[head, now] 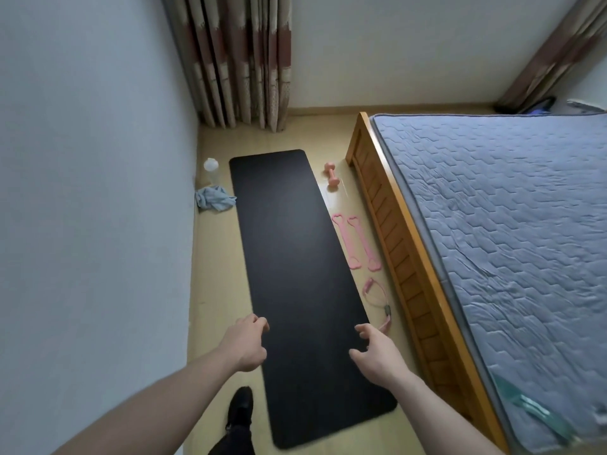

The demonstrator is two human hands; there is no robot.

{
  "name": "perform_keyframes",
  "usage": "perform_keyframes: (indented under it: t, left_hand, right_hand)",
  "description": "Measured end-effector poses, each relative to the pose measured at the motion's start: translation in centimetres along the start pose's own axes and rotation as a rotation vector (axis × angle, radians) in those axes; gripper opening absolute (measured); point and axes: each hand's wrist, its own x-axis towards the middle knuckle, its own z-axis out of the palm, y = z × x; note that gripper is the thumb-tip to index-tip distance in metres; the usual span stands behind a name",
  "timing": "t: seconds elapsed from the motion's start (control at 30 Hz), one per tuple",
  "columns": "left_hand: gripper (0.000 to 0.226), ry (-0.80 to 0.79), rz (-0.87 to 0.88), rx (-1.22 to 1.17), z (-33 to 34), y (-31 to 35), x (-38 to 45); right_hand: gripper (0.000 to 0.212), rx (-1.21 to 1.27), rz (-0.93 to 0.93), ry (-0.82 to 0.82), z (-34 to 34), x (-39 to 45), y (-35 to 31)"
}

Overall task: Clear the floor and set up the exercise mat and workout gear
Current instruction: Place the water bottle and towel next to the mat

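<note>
A long black exercise mat [295,274] lies unrolled flat on the floor between the wall and the bed. My left hand [244,343] hovers over its left edge, fingers loosely curled, holding nothing. My right hand [374,349] hovers over its right edge the same way. Right of the mat lie a pink dumbbell [332,174], two pink stretch bands [356,243] side by side, and a pink resistance loop [377,302]. Left of the mat's far end stand a clear water bottle [211,170] and a crumpled blue towel [213,198].
A wooden bed frame [404,257] with a blue quilted mattress [509,231] fills the right side. A grey wall runs along the left. Patterned curtains [236,60] hang at the far end. My dark shoe [240,407] stands beside the mat's near left corner.
</note>
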Motion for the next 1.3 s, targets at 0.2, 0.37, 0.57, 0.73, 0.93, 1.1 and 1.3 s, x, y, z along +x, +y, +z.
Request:
perform_keyframes:
  t: [0.2, 0.37, 0.57, 0.73, 0.93, 1.1, 1.3]
  left_hand:
    - [0.052, -0.013, -0.19, -0.105, 7.7, 3.8, -4.0]
    - [0.055, -0.125, -0.347, -0.201, 17.0, 7.5, -6.3]
    - [0.051, -0.178, -0.409, -0.292, 26.1, 8.0, -4.2]
    - [0.054, -0.215, -0.484, -0.339, 37.3, 4.2, 2.2]
    - [0.059, -0.239, -0.52, -0.29, 52.2, -2.0, 12.3]
    - [0.074, -0.259, -0.592, -0.287, 64.5, -6.1, 20.5]
    - [0.093, -0.155, -0.723, -0.312, 72.3, -10.2, 28.2]
  right_hand:
    - [0.06, -0.025, 0.015, -0.132, 0.3, -0.7, 10.8]
    - [0.061, -0.038, 0.065, -0.255, 0.0, 0.2, 21.3]
    - [0.053, -0.038, 0.139, -0.303, 3.6, 4.2, 28.2]
    - [0.052, -0.035, 0.185, -0.298, 12.3, 11.4, 33.9]
    - [0.06, -0.065, 0.185, -0.208, 25.7, 21.1, 42.8]
    - [0.072, -0.092, 0.275, -0.107, 34.7, 29.7, 52.3]
    - [0.085, -0.046, 0.367, -0.002, 39.9, 39.5, 59.6]
